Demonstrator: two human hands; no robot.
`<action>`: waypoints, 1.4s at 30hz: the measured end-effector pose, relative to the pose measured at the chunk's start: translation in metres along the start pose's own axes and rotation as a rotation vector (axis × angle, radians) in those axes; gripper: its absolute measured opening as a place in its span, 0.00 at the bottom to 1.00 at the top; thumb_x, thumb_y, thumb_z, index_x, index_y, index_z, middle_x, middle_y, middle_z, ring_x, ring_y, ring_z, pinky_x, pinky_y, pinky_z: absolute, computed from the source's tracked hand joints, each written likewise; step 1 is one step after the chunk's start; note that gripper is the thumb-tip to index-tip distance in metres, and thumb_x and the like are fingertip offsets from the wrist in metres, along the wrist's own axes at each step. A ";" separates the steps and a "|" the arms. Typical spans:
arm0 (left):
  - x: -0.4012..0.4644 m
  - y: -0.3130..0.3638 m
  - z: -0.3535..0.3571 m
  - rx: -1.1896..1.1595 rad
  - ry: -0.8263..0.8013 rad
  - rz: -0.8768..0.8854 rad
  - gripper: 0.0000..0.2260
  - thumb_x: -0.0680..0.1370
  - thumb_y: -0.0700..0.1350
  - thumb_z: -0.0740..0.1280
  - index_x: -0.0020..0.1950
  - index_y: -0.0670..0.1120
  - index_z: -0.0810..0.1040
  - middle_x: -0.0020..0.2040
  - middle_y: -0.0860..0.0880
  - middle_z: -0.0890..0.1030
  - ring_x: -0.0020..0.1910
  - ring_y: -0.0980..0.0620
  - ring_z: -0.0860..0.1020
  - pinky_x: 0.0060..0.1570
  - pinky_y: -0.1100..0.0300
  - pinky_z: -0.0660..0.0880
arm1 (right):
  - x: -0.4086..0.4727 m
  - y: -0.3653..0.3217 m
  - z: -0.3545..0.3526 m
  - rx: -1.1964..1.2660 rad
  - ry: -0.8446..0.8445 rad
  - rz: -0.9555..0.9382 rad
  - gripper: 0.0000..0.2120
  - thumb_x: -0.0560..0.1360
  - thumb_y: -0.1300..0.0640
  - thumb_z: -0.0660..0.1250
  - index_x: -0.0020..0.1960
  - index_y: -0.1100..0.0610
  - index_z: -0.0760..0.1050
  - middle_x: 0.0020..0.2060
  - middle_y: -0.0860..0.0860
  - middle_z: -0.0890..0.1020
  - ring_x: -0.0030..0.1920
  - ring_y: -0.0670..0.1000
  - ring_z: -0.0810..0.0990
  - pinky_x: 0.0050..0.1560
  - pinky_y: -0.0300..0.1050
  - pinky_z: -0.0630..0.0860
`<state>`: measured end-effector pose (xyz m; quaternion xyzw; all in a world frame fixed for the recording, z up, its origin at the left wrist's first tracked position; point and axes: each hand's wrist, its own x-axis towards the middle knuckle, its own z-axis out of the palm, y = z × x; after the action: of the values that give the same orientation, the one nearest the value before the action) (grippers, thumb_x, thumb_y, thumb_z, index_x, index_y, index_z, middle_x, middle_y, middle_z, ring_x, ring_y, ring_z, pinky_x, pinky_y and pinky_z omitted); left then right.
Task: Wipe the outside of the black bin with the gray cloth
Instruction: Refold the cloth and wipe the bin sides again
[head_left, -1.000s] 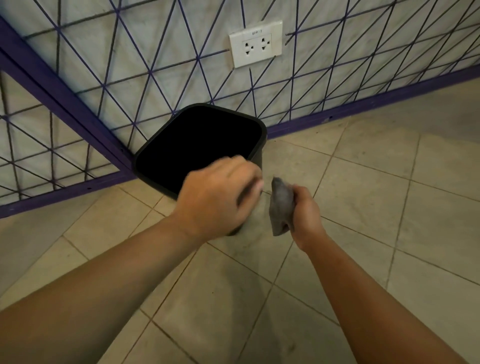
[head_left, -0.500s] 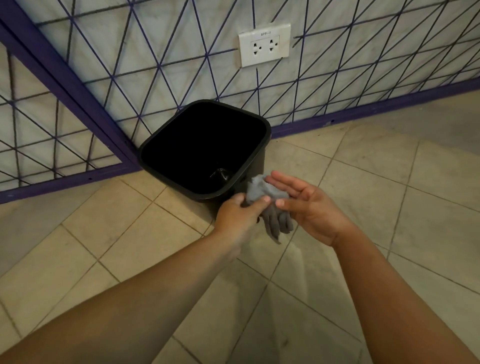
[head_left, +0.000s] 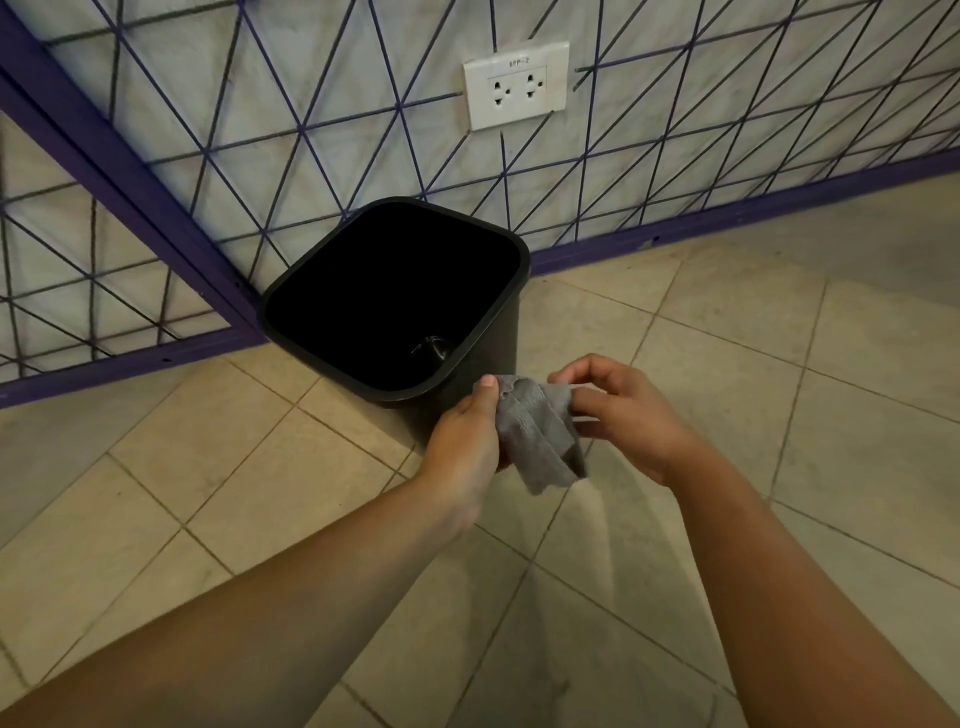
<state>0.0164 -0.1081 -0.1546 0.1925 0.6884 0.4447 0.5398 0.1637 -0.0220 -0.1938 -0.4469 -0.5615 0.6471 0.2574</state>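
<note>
Readying the gray cloth (head_left: 540, 431) beside the black bin (head_left: 498, 338).
Now pinched between left hand (head_left: 467, 441) and right hand (head_left: 618, 410); a second ago only the right held it, so wiping hasn't begun.

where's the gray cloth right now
In the head view, the gray cloth hangs between both hands just below centre: the left hand and the right hand each pinch its top, in front of the black bin.

The square black plastic bin (head_left: 498, 358) looks smooth and matt, with a faint sheen inside. The crumpled gray cloth (head_left: 540, 436) has a soft, napped weave. Beige floor tiles (head_left: 675, 322) are smooth, dully glossy.
</note>
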 end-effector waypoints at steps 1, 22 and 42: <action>0.000 0.002 0.000 -0.023 0.003 -0.019 0.21 0.83 0.58 0.55 0.65 0.49 0.78 0.58 0.46 0.83 0.57 0.49 0.80 0.62 0.51 0.75 | -0.002 -0.002 0.002 0.065 -0.054 -0.002 0.05 0.75 0.59 0.65 0.47 0.55 0.80 0.54 0.56 0.83 0.52 0.54 0.82 0.49 0.47 0.81; 0.006 -0.006 -0.014 0.448 0.115 0.504 0.05 0.79 0.44 0.69 0.50 0.43 0.80 0.41 0.49 0.85 0.43 0.56 0.84 0.45 0.58 0.82 | -0.004 -0.004 -0.016 -0.412 0.385 -0.130 0.07 0.80 0.59 0.65 0.55 0.50 0.79 0.44 0.47 0.83 0.47 0.48 0.82 0.38 0.29 0.71; -0.005 0.027 0.010 0.249 0.053 0.518 0.09 0.84 0.49 0.58 0.47 0.48 0.75 0.40 0.53 0.76 0.37 0.63 0.75 0.39 0.65 0.72 | -0.012 -0.037 -0.046 -0.070 0.271 0.004 0.07 0.80 0.62 0.64 0.44 0.59 0.77 0.36 0.55 0.82 0.41 0.54 0.80 0.46 0.48 0.80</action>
<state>0.0210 -0.0934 -0.1300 0.4150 0.6793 0.4848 0.3623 0.2030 -0.0007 -0.1532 -0.5399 -0.5428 0.5616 0.3138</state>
